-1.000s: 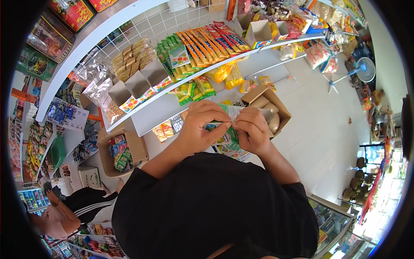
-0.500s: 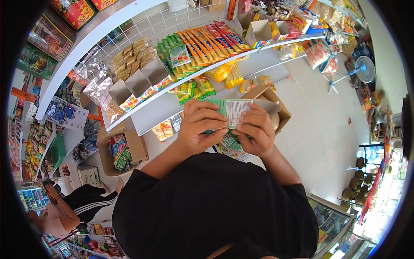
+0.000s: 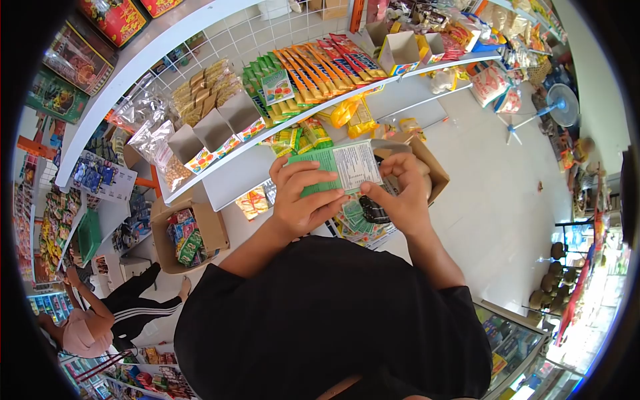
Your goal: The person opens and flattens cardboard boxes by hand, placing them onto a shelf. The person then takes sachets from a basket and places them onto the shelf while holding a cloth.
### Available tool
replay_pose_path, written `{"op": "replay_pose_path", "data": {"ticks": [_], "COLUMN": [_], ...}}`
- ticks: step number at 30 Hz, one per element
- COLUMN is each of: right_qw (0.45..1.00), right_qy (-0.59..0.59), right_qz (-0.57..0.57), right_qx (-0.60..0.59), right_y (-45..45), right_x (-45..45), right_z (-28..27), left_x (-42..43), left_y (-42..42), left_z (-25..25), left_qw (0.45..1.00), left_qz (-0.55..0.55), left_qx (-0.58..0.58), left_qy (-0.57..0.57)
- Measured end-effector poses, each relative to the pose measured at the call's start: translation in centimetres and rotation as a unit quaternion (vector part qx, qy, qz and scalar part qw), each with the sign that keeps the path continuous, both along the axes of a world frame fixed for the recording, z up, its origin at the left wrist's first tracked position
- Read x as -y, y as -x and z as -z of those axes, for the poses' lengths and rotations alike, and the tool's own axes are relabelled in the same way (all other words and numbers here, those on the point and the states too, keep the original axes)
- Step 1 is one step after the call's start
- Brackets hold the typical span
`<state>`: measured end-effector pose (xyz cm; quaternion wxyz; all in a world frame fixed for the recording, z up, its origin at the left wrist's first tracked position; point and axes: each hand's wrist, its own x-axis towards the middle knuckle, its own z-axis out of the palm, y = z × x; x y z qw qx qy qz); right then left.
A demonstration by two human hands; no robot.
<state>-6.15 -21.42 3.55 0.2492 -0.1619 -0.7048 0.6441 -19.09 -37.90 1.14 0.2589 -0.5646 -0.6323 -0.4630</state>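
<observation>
Currently, on my remote feed, I see a rectangular green-and-white cardboard box [image 3: 340, 167] held up ahead of a plain black shirt [image 3: 327, 313], beside a long white shelf [image 3: 227, 179]. The left hand [image 3: 305, 200] grips its green end, fingers bent across the face. The right hand [image 3: 405, 195] sets its thumb at the lower corner of the box's white printed half, fingers curled by that end; I cannot tell whether they pinch it. Below the hands I make out flat green-and-white packets [image 3: 355, 221] and a dark object, mostly covered [image 3: 375, 211]. Close to the right hand stands an open brown cardboard carton [image 3: 437, 179].
</observation>
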Motion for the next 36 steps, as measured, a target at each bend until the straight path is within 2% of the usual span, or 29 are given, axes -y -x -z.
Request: {"op": "replay_pose_path", "data": {"ticks": [1,3,4,6,7,9,10,12,13,15,16,17,19,21,22,26,29,31,34,36], "right_qw": [1.0,0.978,0.978,0.994,0.995,0.977,0.977,0.992,0.992,0.987,0.987,0.992,0.996,0.996,0.989,0.991,0.994,0.972,0.969,0.972], "right_qy": [-0.001,-0.168,-0.168,-0.071,-0.071,0.182,0.183,0.067,0.068,0.08,0.081,0.043,0.006,0.054,0.102,0.109,0.098,0.076,0.108,0.082], "right_qz": [0.001,-0.033,-0.027,-0.055,-0.048,-0.074,-0.071,-0.083,-0.083,-0.118,-0.118,-0.096,-0.074,0.037,0.063,0.061,0.048,-0.14,-0.135,-0.143], "right_qx": [-0.001,0.123,0.122,0.056,0.056,0.082,0.084,0.062,0.064,0.076,0.077,0.066,0.054,-0.067,-0.082,-0.036,-0.019,0.172,0.174,0.167], "right_y": [0.0,-0.3,-0.2,0.1,0.0,-0.4,-0.5,-0.6,-0.8,-1.1,-1.1,-1.1,-0.9,-0.5,-0.4,-1.0,-0.5,-1.0,-0.9,-0.5], "right_x": [-0.4,-1.6,-1.5,-0.8,-0.6,-0.4,-0.6,-1.2,-1.2,-1.2,-1.1,-1.2,-1.1,-0.8,-0.7,-1.2,-2.2,-3.4,-3.1,-2.5], "right_z": [0.5,1.8,1.8,1.7,1.2,-0.1,0.3,1.3,1.4,1.3,1.5,1.6,1.8,1.9,1.9,1.4,1.0,0.7,0.5,1.2], "left_x": [0.1,0.1,0.1,-0.3,-0.6,-1.2,-1.7,-2.5,-2.2,-1.3,-1.3,-1.4,-1.6,-1.7,-1.7,-1.3,-1.3,-1.1,-0.7,-0.4], "left_y": [0.1,0.0,-0.3,-0.2,-0.3,-1.0,-1.3,-1.4,-1.0,0.5,1.1,1.3,1.5,1.4,1.3,0.9,1.1,1.4,1.3,1.2], "left_z": [0.3,0.8,1.0,1.4,1.6,1.9,1.4,-0.2,-0.3,-0.4,-0.8,-1.0,-1.3,-1.2,-1.1,-0.8,-0.7,-0.1,0.3,-0.1], "left_qw": [1.0,1.0,1.0,0.999,0.999,0.998,0.998,0.956,0.955,0.925,0.898,0.898,0.855,0.862,0.868,0.866,0.863,0.923,0.904,0.899], "left_qz": [0.002,0.009,0.002,0.005,0.012,0.027,0.03,0.07,0.069,0.08,0.109,0.109,0.116,0.114,0.111,0.116,0.125,0.099,0.114,0.098], "left_qx": [-0.001,-0.004,-0.007,-0.036,-0.036,0.057,0.06,0.276,0.278,0.321,0.348,0.349,0.411,0.408,0.406,0.404,0.411,0.276,0.329,0.337], "left_qy": [-0.001,-0.003,0.002,0.006,0.005,0.01,0.01,-0.077,-0.076,0.188,0.245,0.245,0.293,0.28,0.265,0.271,0.264,0.249,0.247,0.263]}}
